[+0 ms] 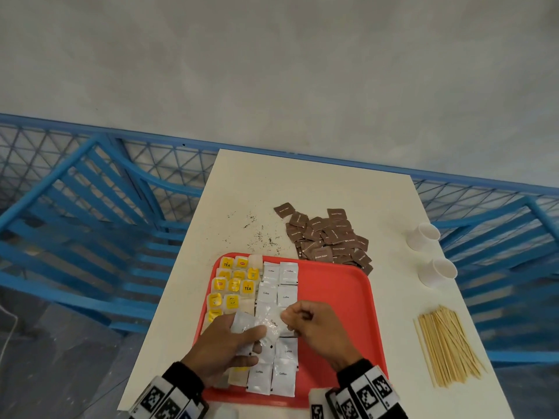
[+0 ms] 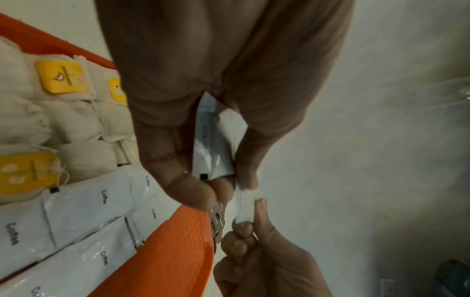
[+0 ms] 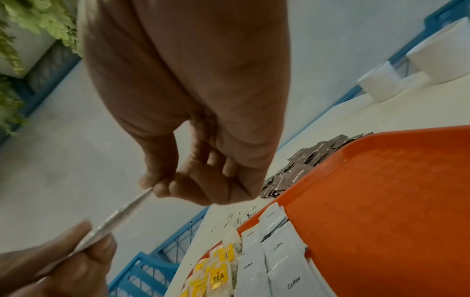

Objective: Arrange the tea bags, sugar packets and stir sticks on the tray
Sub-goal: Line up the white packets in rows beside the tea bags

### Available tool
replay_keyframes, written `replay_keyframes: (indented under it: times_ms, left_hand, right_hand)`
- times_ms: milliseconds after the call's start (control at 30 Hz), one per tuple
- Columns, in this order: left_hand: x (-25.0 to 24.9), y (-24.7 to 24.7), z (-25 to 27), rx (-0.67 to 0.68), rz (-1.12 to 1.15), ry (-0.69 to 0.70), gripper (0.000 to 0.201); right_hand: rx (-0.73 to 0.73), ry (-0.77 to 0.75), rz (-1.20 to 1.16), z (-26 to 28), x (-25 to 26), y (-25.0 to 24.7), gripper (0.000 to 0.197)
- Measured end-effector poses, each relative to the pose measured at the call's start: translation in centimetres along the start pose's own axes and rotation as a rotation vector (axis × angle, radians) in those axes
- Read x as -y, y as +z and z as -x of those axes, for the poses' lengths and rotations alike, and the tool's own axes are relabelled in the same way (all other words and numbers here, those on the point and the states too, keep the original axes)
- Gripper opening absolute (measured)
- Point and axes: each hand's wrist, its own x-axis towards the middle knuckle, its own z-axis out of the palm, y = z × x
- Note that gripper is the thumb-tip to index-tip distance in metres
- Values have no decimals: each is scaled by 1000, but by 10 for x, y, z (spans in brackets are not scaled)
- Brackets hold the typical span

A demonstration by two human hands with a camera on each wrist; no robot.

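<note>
Head view alone shows the full layout: red tray [image 1: 332, 285] lower centre, tea bags [image 1: 233, 285] in its left columns, white coffee packets [image 1: 276, 282] beside them; brown sugar packets [image 1: 329, 237] piled above the tray, stir sticks [image 1: 447, 349] at right edge; left wrist view alone shows the grip close up: left hand [image 2: 203, 112] curled round a stack of white packets [image 2: 216, 146]; right hand [image 2: 257, 259] pinches one packet [image 2: 245, 207] between thumb and forefinger, over the tray.

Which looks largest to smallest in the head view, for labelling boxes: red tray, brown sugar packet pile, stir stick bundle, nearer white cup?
1. red tray
2. brown sugar packet pile and stir stick bundle: similar spread, unranked
3. nearer white cup
</note>
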Motion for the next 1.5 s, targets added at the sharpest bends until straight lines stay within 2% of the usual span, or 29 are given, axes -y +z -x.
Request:
replay_keyframes:
  times_ms: [233,300,400,467,567,733,800,933,1033,1167,1233,1300,1400,1467,1500]
  left_hand:
    - [3,15,-3,-7,-78,3,29]
    - [6,16,-3,-9,-62,-1,33]
    - [6,17,-3,-50,31,11,31]
    - [6,18,-5,-75,118,24,24]
    - [7,25,-7,-72,166,29,21]
    - [12,26,-9,-68,83,32,19]
    - [16,17,-9,-100,85,9,22]
    - [21,1,-5,-149,156,-40,30]
    - [22,-10,-3,-159,178,-63,42]
    - [20,-16,-5,-161,195,-84,56]
    - [17,-17,-4,-150,205,-85,56]
    - [14,-16,-4,-144,192,-92,55]
    - [8,-14,-4,-89,185,-91,58]
    - [3,-12,-3,-52,167,-80,59]
    - [0,-10,-3,-28,150,-73,59]
  right_hand:
    - [86,-70,-29,-4,9,-9,19]
    - [25,-69,-35,-8,11,-8,16]
    - [-130,-22,-197,-10,10,-13,20]
    - [-79,18,-217,-6,10,-15,27]
    - [24,14,-103,2,6,-8,28]
    - [-62,15,-127,-1,-4,-10,18]
    - [-39,55,-69,-3,-15,-13,24]
    - [-26,194,188,-6,-58,-11,38]
    - [-57,287,163,-4,-81,-1,28]
    - [-132,316,215,-8,-89,5,21]
    - [-173,311,259,-9,-90,5,24]
    - [-222,283,288,-7,-83,5,36]
    - [-296,150,312,0,-58,7,50]
    - [-254,29,243,4,-28,14,48]
    - [-183,-27,209,4,-13,18,43]
